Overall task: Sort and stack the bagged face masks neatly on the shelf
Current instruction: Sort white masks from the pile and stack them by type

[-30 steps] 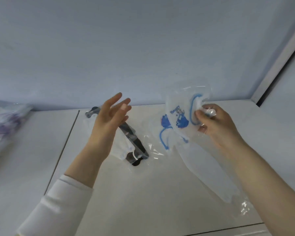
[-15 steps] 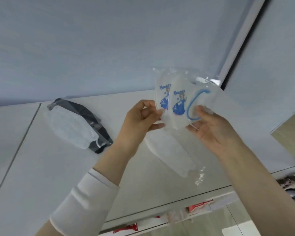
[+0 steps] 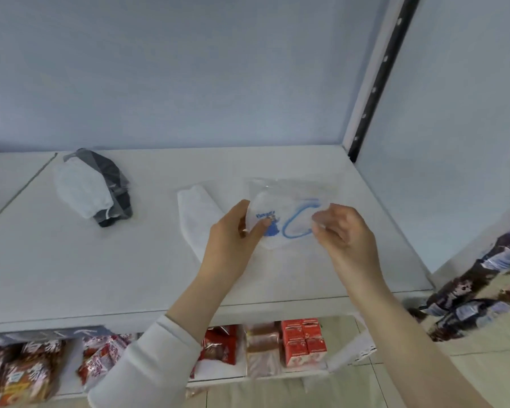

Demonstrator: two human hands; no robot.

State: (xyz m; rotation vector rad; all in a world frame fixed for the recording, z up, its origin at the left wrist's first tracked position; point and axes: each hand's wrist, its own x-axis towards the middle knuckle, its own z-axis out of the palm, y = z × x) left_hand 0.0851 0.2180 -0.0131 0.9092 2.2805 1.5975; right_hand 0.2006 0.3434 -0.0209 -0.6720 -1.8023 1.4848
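A clear bag holding a white mask with blue print and a blue ear loop (image 3: 289,219) is held low over the right part of the white shelf (image 3: 106,272). My left hand (image 3: 233,240) pinches its left edge and my right hand (image 3: 345,234) pinches its right edge. Just left of it a plain white bagged mask (image 3: 198,219) lies flat on the shelf. At the back left sits a small stack, a white bagged mask (image 3: 80,189) lying on top of a dark grey bagged mask (image 3: 115,184).
A white upright with a black slotted strip (image 3: 377,75) bounds the shelf on the right. The shelf below holds red snack packets (image 3: 218,346) and red cartons (image 3: 304,343). Patterned packets (image 3: 483,284) hang at the far right.
My left hand has taken hold of the blue-print bagged mask, which both hands have lowered toward the shelf. The view has tilted down, bringing the lower shelf into sight.
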